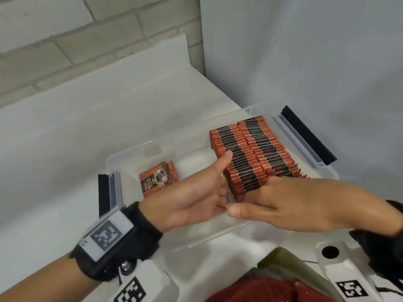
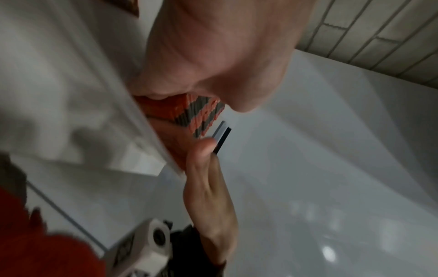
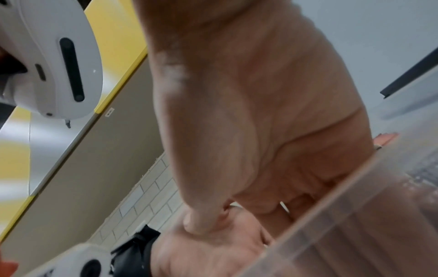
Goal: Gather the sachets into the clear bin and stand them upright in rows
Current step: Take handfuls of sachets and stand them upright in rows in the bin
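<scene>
**Hands squaring the near end of the sachet rows**

Hands first, since they sit nearest me. My left hand [image 1: 196,199] comes in from the left over the bin's near edge, thumb stretched out along the left flank of the near row, the other fingers [image 1: 220,198] curled in against that row's near end. My right hand [image 1: 290,205] reaches across from the right, thumb lying flat toward the left hand and nearly touching it, its fingers [image 1: 267,185] bent down over the near ends of the rows. I judge both hands are pressing and bracing the packed block, not lifting any one piece; whether a single sachet is pinched between fingertips I cannot tell, as the wrist views are blurred and mostly filled by palm.

The step in hand, as I read it, is tidying: squeezing the standing sachets [image 1: 250,153] tight so they stay upright. They stand on edge in two rows, side by side, filling the right part of the clear bin [image 1: 122,155], which rests on the white surface [image 1: 65,138].

Further left inside the bin, well apart from the rows, a small loose bundle [image 1: 159,178] lies flat, face up. The next move probably calls for freeing one hand while the other keeps the rows from toppling, then picking up that bundle and standing it on edge beside the rows.
</scene>
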Tool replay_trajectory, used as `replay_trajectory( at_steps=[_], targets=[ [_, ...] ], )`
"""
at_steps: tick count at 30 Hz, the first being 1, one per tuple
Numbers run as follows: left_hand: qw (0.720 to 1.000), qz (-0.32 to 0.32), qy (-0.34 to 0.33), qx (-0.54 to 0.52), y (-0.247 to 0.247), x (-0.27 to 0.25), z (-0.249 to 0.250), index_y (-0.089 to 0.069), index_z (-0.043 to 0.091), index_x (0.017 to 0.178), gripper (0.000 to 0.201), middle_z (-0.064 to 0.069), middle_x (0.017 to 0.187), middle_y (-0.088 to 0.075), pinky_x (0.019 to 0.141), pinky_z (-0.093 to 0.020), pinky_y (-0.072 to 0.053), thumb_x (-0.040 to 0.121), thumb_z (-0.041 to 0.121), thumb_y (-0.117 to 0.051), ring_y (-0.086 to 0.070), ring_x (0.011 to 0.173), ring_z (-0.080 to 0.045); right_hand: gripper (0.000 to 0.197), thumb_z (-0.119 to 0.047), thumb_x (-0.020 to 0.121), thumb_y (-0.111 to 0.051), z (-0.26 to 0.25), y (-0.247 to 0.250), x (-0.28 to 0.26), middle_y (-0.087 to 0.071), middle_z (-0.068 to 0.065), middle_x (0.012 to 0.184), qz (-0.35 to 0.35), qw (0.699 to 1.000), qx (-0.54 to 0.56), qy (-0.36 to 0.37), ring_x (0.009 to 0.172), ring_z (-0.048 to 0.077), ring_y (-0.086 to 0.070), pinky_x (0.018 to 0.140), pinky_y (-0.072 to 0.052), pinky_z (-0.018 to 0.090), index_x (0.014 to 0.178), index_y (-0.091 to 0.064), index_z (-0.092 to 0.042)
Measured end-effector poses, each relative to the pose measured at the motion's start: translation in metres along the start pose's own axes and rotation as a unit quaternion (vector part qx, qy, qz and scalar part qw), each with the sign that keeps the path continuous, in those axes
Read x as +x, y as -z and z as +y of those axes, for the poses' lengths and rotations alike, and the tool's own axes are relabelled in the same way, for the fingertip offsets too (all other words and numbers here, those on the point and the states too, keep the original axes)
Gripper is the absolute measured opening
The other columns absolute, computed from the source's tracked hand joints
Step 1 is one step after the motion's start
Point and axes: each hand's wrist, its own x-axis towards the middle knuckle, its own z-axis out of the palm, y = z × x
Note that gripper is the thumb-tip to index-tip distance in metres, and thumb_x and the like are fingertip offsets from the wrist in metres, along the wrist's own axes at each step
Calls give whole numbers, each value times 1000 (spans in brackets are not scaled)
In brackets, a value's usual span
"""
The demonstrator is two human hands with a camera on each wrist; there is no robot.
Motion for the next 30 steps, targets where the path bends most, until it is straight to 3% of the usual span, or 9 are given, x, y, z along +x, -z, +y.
replay_trajectory(
  at_steps=[1, 2, 4, 9, 16, 20, 24, 27, 30],
  targets=[
    [1000, 17, -7, 24, 2, -8, 7, -45, 22, 73, 39, 11, 76, -33, 83, -25, -36, 93, 55, -41, -34, 65, -2, 76, -82, 76, -17, -1, 3, 1, -55, 0, 68, 0, 1000, 6, 9, 61, 12, -53, 66, -45, 26, 72, -54, -16],
    [996, 46, -22, 69, 11, -13, 12, -53, 22, 79, 30, 10, 78, -42, 85, -23, -37, 93, 47, -47, -43, 69, -1, 71, -80, 78, -18, -3, 5, 2, -56, 0, 69, 3, 1000, 10, 20, 62, 13, -54, 69, -48, 31, 72, -52, -18],
    [962, 117, -52, 241, 32, -25, 27, -62, 25, 105, 18, 8, 115, -61, 101, -24, -40, 97, 34, -49, -56, 106, -3, 56, -69, 87, -24, -13, 10, 10, -61, 0, 74, 20, 999, 12, 47, 68, 15, -60, 74, -51, 39, 77, -55, -23],
    [749, 108, 24, 654, 75, -44, 62, -64, 36, 108, 35, 13, 138, -43, 106, -33, -38, 98, 15, -39, -45, 126, -11, 30, -31, 102, -37, -46, 11, 48, -60, -1, 120, -18, 998, 10, 62, 102, 16, -59, 92, -48, 35, 117, -61, -21],
    [604, 40, 109, 788, 87, -27, 62, -19, 35, 149, 69, -1, 148, -35, 100, -37, -42, 95, 4, -47, -46, 127, -23, 38, -21, 104, -27, -65, -2, 89, -39, 18, 142, -125, 988, -87, 14, 134, 33, -28, 93, -26, 34, 134, -48, -14],
    [539, 31, 144, 829, 88, -18, 51, -3, 35, 152, 82, -7, 143, -37, 74, -28, -40, 93, 3, -49, -45, 123, -25, 39, -23, 104, -26, -71, -8, 99, -37, 17, 137, -142, 981, -131, 10, 124, 31, -27, 87, -23, 35, 133, -49, -11],
    [458, 22, 130, 879, 91, -13, 46, -22, 23, 148, 72, -1, 141, -34, 75, -31, -40, 89, 4, -59, -31, 126, -21, 38, -26, 104, -32, -74, -9, 101, -34, 16, 132, -137, 984, -113, -1, 122, 31, -33, 99, -32, 40, 133, -49, -11],
    [429, 2, 124, 894, 94, -11, 47, -50, 18, 131, 44, 1, 130, -37, 89, -36, -46, 90, 14, -63, -30, 120, -20, 22, -22, 101, -39, -74, -9, 106, -44, 9, 100, -126, 990, -66, -8, 94, 23, -48, 78, -38, 30, 93, -53, -8],
    [444, -2, 108, 889, 96, -12, 47, -60, 17, 121, 33, 1, 118, -46, 87, -34, -47, 89, 22, -65, -34, 119, -19, 32, -21, 98, -43, -67, -10, 111, -50, 7, 82, -92, 996, 11, -11, 64, 17, -44, 60, -33, 24, 70, -48, -7]
  ],
)
